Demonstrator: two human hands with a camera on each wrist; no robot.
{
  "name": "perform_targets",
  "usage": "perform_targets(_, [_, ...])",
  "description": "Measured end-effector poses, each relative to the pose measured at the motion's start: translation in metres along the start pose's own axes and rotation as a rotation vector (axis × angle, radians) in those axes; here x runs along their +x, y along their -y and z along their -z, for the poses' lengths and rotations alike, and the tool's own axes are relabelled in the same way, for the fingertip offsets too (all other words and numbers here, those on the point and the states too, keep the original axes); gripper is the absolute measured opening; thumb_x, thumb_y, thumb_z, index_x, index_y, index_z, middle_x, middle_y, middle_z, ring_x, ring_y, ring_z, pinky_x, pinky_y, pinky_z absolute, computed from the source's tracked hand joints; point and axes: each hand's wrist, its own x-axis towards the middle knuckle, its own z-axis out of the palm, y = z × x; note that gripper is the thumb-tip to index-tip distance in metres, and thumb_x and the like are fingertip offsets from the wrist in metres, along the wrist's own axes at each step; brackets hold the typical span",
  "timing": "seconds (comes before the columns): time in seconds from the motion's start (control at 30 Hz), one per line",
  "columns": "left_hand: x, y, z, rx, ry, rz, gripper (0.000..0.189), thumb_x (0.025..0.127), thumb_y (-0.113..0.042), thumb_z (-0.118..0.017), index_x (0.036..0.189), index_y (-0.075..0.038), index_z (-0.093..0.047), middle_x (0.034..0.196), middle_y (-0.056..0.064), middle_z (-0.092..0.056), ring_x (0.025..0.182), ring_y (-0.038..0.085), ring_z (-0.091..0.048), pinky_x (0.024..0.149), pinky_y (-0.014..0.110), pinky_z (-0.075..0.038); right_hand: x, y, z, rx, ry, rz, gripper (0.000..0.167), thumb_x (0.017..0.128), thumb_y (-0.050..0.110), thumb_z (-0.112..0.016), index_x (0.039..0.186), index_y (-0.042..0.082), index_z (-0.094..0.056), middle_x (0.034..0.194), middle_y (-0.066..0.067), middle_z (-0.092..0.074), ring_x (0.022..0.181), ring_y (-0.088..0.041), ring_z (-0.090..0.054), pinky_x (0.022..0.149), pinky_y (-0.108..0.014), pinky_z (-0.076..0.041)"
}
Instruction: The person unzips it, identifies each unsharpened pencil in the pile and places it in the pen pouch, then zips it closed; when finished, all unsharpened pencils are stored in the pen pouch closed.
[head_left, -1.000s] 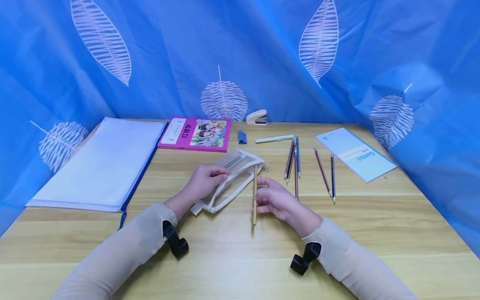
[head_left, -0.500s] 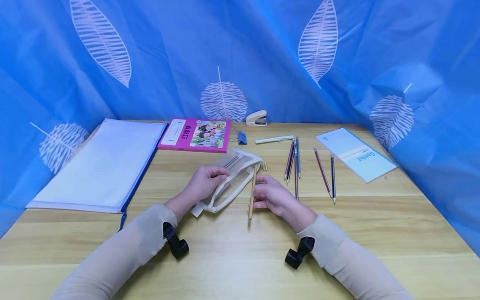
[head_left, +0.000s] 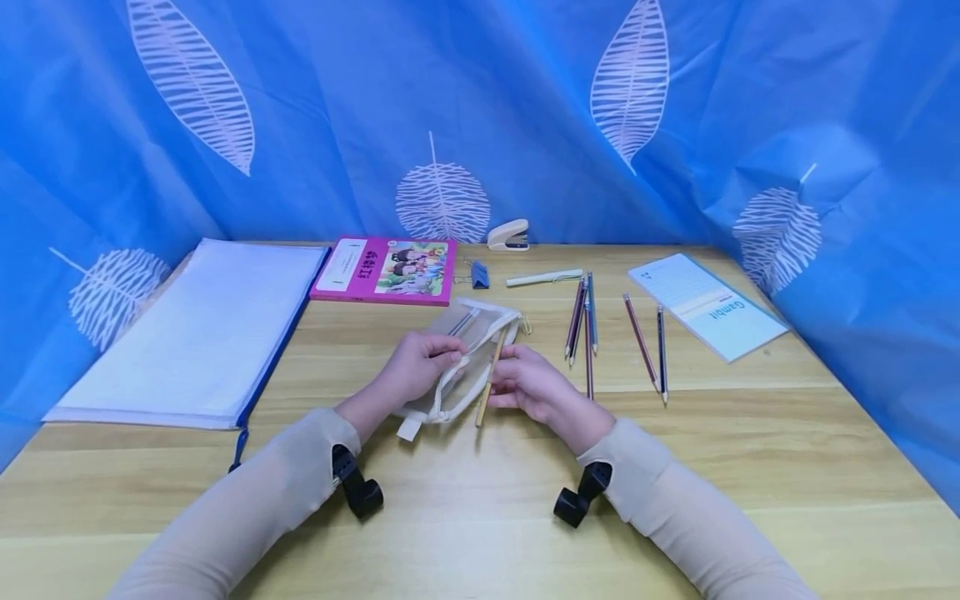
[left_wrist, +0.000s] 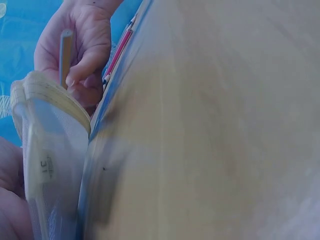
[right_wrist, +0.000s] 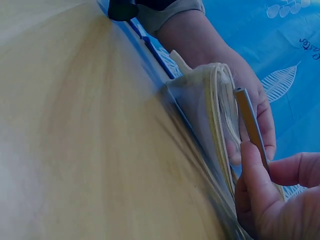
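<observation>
Pale mesh pouch, its mouth parted, near the middle of a wooden table.
Left hand pinches the pouch's edge; right hand holds a yellow-sided pencil between thumb and fingers, tilted at the mouth; whether its far end is inside, I cannot tell; loose pencils lie to the right; a steady edge, a wide mouth and the pencil lined up lengthwise would likely avoid snagging the mesh.
</observation>
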Motion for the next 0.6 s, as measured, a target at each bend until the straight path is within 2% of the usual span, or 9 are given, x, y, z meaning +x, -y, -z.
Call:
perform_targets(0.13, [0.000, -0.002, 0.000, 0.006, 0.015, 0.006, 0.015, 0.088, -0.008, -0.061, 0.099, -0.008, -0.072, 0.102, 0.008, -0.069, 0.089, 0.016, -0.060, 0.076, 0.027, -0.048, 0.001, 0.001, -0.003, 0.050, 0.012, 0.011, 0.047, 0.084, -0.007, -0.041, 0.131, -0.010, -0.034, 0.104, -0.019, -0.055, 0.082, -0.019, -0.060, 0.079, -0.035, -0.052])
perform_targets(0.23, [0.001, -0.003, 0.000, 0.008, 0.025, 0.019, 0.016, 0.089, -0.009, -0.061, 0.101, -0.009, -0.071, 0.103, 0.007, -0.069, 0.091, 0.016, -0.060, 0.078, 0.028, -0.048, 0.002, 0.001, -0.006, 0.076, 0.004, 0.020, 0.045, 0.086, -0.007, -0.041, 0.131, -0.009, -0.035, 0.107, -0.020, -0.054, 0.083, -0.020, -0.060, 0.080, -0.036, -0.052])
perform_targets(0.43, [0.001, -0.005, 0.000, 0.013, 0.033, 0.017, 0.017, 0.088, -0.010, -0.063, 0.103, -0.008, -0.071, 0.106, 0.008, -0.068, 0.097, 0.018, -0.060, 0.080, 0.030, -0.048, 0.008, 0.000, -0.012, 0.110, -0.037, 0.029, 0.044, 0.084, -0.009, -0.043, 0.128, -0.009, -0.037, 0.096, -0.013, -0.056, 0.078, -0.019, -0.059, 0.072, -0.032, -0.054])
perform_targets(0.6, [-0.001, -0.006, -0.001, 0.016, 0.027, 0.012, 0.017, 0.088, -0.011, -0.063, 0.102, -0.007, -0.071, 0.106, 0.008, -0.068, 0.100, 0.018, -0.060, 0.083, 0.032, -0.048, 0.014, -0.004, -0.018, 0.091, -0.072, 0.035, 0.044, 0.082, -0.011, -0.045, 0.125, -0.008, -0.037, 0.089, -0.010, -0.055, 0.071, -0.017, -0.057, 0.067, -0.029, -0.055])
